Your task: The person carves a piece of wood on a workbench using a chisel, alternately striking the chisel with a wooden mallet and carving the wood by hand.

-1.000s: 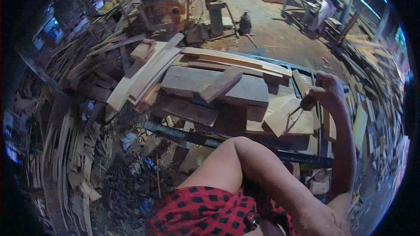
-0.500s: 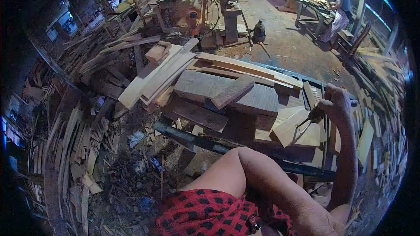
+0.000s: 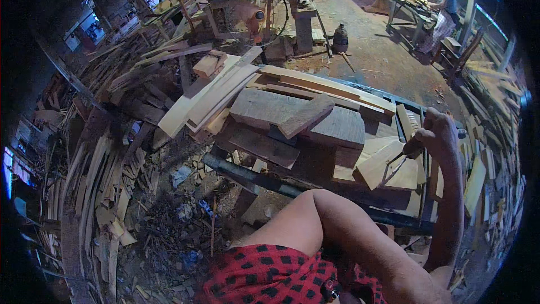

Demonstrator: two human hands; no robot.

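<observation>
Head: right fingers (image 3: pixel 426 135) around tool (image 3: pixel 412 148)

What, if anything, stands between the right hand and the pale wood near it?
Only the dark-handled tool that the right hand grips, reaching over the pale wood. Nothing else visible is in the way; I can't tell whether the tip touches.

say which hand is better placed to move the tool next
Probably the right hand: it grips the tool over the pale wood, while the left hand is out of view.
</observation>
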